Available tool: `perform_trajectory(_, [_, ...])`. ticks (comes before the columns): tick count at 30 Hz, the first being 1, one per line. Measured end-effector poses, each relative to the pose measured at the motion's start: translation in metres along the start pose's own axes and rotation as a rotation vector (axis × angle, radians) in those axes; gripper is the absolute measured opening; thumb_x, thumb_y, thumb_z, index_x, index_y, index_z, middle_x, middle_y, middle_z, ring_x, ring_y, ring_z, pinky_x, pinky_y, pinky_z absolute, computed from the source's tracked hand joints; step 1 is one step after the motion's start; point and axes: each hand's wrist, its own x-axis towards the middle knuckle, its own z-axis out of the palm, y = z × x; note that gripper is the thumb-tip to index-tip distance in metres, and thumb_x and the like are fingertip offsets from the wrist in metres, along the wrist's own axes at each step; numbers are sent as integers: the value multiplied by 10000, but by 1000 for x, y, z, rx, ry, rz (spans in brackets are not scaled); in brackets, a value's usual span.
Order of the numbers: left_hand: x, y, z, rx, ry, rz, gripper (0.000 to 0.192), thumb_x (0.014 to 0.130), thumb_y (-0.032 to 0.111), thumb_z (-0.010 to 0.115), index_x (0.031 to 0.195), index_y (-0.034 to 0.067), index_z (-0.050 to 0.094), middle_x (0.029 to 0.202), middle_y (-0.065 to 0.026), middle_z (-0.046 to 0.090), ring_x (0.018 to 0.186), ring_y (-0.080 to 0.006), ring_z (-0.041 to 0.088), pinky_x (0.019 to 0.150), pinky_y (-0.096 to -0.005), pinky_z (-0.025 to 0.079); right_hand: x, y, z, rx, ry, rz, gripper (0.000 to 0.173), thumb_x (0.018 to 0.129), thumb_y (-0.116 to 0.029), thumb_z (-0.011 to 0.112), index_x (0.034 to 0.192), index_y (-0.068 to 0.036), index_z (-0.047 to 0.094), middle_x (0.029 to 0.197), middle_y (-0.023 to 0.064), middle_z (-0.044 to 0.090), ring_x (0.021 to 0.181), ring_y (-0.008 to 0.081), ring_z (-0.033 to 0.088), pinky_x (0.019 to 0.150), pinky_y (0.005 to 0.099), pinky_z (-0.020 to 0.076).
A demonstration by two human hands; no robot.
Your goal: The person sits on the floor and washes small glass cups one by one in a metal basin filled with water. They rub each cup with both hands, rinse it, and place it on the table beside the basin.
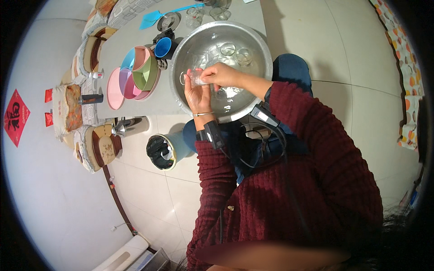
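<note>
My left hand (197,95), palm up, holds a clear glass cup (195,78) lying on its side above the left part of a large metal basin (178,40). My right hand (220,75) is at the base end of the cup, its fingers bent against it; something whitish shows at the fingertips, too small to tell. Water stands in the basin. Two more clear glasses, one (228,49) beside the other (243,57), sit in the water towards the far right side.
On the grey table (162,105) left of the basin are a blue cup (163,47) and a multicoloured divided tray (145,73). Behind stand a glass jar (194,17), a metal lid (169,22) and a blue fly swatter (150,19). A lined bin (173,150) stands below on the floor.
</note>
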Motion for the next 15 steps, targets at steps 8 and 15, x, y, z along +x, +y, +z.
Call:
perform_trajectory(8, [8,3,-20,-122,253,-87,324,863,308,577,1015,28,515,1010,-150,568,966,-297,549,910,-478,415,1,21,-6,-1191,288,-130,123,707,-94,583,801,-62,655,872,108,633,886,289,582,726,396,488])
perform_trajectory(15, [6,-1,-15,-144,299,-74,400,803,305,667,1009,6,501,967,-131,574,934,-271,574,838,-441,485,5,6,-11,-1017,573,-371,155,748,-85,557,869,-28,636,804,108,642,731,263,609,671,358,491])
